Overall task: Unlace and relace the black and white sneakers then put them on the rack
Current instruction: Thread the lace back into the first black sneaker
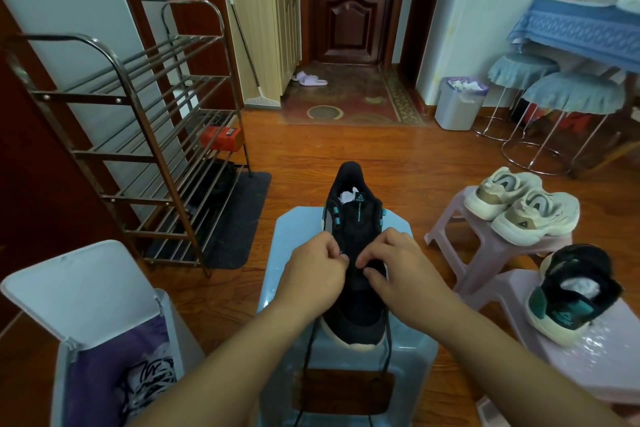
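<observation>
A black sneaker (pixel 353 308) with a white sole lies on a light blue stool (pixel 294 232), heel pointing away from me. Both hands work at its lace area. My left hand (pixel 313 270) pinches the black lace at the shoe's left eyelets, fingers curled. On the right side, my right hand (pixel 398 267) pinches the lace too. Two loose lace ends (pixel 310 354) hang down over the stool's front. The second black and white sneaker (pixel 571 295) rests on a pink stool (pixel 595 367) at the right. The metal shoe rack (pixel 145 135) stands at the left.
A pair of cream sneakers (pixel 523 206) sits on another pink stool (pixel 460 229). An open white bin (pixel 79 291) stands at the lower left, a grey waste bin (pixel 459 104) and two round stools (pixel 571 97) at the right. A dark mat (pixel 239 218) lies under the rack.
</observation>
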Demonstrator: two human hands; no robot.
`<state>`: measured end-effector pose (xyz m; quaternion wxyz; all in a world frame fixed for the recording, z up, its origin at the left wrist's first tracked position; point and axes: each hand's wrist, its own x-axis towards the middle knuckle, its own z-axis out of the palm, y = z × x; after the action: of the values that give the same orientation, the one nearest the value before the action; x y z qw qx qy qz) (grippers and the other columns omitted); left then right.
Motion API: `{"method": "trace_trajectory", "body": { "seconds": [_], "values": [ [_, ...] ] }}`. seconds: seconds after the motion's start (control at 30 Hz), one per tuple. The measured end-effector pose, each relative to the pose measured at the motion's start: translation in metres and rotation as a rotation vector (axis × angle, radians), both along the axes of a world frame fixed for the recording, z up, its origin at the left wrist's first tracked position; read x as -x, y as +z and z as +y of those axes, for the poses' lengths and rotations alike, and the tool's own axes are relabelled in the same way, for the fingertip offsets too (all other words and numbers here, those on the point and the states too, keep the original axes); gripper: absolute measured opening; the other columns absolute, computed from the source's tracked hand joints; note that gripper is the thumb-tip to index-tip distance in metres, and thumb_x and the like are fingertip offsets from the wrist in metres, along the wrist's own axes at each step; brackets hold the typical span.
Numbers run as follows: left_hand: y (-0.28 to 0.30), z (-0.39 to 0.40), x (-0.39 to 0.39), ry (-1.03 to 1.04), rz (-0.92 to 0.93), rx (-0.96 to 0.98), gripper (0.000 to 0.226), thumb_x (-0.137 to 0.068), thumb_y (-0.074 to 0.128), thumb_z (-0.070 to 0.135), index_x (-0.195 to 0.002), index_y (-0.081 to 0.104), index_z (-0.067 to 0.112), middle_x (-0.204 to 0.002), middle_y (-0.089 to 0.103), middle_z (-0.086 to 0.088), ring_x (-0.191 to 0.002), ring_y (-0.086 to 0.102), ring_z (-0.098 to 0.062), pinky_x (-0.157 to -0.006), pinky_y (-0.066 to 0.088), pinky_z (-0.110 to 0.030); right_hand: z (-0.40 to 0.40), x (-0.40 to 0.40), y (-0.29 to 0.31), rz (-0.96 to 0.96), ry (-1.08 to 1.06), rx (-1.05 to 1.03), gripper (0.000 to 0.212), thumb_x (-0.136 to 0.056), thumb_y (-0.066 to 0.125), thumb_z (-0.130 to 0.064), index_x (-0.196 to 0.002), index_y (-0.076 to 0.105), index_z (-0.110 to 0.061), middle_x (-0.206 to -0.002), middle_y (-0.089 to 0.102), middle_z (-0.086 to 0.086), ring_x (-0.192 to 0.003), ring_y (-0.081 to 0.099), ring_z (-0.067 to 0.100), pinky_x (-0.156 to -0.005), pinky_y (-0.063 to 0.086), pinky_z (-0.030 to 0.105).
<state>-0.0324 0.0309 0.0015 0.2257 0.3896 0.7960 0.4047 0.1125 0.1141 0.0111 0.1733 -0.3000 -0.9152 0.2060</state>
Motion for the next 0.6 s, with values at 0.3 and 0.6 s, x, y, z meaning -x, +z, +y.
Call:
{"method": "trace_trajectory", "body": {
  "seconds": [0.3, 0.6],
  "values": [
    [0.098, -0.031, 0.052, 0.131, -0.426, -0.84, 0.012, -0.104, 0.054, 0.015, -0.094, 0.059, 0.018, -0.07, 0.06, 0.01, -0.064, 0.055, -0.013, -0.063, 0.049, -0.03, -0.002, -0.003, 0.01, 0.138, -0.143, 0.119, 0.005, -0.095, 0.064, -0.022, -0.094, 0.066, -0.027, -0.099, 0.054, -0.015, -0.094, 0.051, 0.003, -0.08, 0.042, 0.016],
    [0.086, -0.032, 0.036, 0.076, -0.579, -0.734, 0.008, -0.104, 0.053, 0.014, -0.099, 0.058, 0.009, -0.083, 0.069, -0.001, -0.066, 0.061, -0.015, -0.064, 0.05, -0.031, 0.002, 0.007, 0.014, 0.064, -0.559, 0.923, 0.061, -0.089, 0.052, -0.072, -0.089, 0.065, -0.013, -0.072, 0.056, 0.001, -0.066, 0.049, 0.018, -0.06, 0.041, 0.031]
  ]
}}
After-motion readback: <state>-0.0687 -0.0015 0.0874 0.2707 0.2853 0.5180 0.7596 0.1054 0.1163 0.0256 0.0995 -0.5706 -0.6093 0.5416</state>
